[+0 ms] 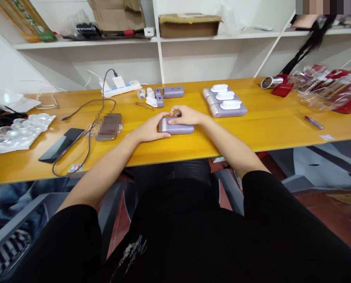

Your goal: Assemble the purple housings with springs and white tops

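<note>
A purple device with a pale end (180,128) lies on the yellow table (252,133) near its front edge. My left hand (152,129) grips its pale left end, thumb along the near side. Over its top, my right hand (185,115) rests with bent fingers and a thumb pressed on the upper surface. Behind my hands are a purple part (174,92), a smaller purple piece (159,98) and white parts (150,97). To the right, several purple devices sit side by side, with white pieces (225,96) on top.
A power strip (122,89) with cables stands at the back left. A phone (62,145), a dark brown object (109,127) and clear domed parts (16,129) are on the left. A screwdriver (313,121) and red and clear parts (334,88) lie right. Shelves rise behind.
</note>
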Demonstrator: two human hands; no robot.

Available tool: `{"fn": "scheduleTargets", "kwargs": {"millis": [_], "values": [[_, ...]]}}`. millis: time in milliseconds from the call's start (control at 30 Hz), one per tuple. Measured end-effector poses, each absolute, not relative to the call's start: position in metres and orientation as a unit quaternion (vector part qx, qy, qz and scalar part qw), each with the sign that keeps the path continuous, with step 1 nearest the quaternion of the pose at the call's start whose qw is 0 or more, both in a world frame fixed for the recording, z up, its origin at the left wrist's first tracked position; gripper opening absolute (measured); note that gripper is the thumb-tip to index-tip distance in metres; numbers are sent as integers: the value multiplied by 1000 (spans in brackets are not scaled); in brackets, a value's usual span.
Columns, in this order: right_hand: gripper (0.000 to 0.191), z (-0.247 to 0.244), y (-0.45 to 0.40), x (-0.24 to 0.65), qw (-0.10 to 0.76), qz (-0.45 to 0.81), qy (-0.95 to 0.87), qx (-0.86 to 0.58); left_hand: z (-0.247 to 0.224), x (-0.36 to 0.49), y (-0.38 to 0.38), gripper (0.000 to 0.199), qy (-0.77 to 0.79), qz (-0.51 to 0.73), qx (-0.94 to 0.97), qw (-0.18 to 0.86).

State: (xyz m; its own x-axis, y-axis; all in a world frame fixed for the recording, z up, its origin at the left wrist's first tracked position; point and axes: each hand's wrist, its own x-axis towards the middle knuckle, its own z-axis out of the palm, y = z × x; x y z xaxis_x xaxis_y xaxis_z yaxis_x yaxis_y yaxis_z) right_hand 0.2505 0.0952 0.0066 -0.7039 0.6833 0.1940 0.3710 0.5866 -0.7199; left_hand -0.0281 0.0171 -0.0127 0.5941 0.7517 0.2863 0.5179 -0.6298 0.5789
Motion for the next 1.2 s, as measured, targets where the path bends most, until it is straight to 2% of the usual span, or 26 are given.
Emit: {"fn": "scheduleTargets", "kwargs": {"millis": [300,533,633,733,933,1200], "values": [[71,5,94,250,240,336,-858,-306,-24,-24,24,121,348,262,878,200],[77,3,92,248,251,361,-850,-291,-29,-21,29,115,338,264,881,200],[81,2,92,246,252,347,-854,-296,-29,-22,30,124,347,267,876,201],[77,0,92,242,264,327,-857,-300,-28,-24,30,132,362,270,872,191],[70,-6,93,234,268,320,-861,-290,-22,-29,30,119,367,243,879,184],[68,-3,101,247,269,378,-828,-313,-21,-39,31,117,398,221,872,181]]}}
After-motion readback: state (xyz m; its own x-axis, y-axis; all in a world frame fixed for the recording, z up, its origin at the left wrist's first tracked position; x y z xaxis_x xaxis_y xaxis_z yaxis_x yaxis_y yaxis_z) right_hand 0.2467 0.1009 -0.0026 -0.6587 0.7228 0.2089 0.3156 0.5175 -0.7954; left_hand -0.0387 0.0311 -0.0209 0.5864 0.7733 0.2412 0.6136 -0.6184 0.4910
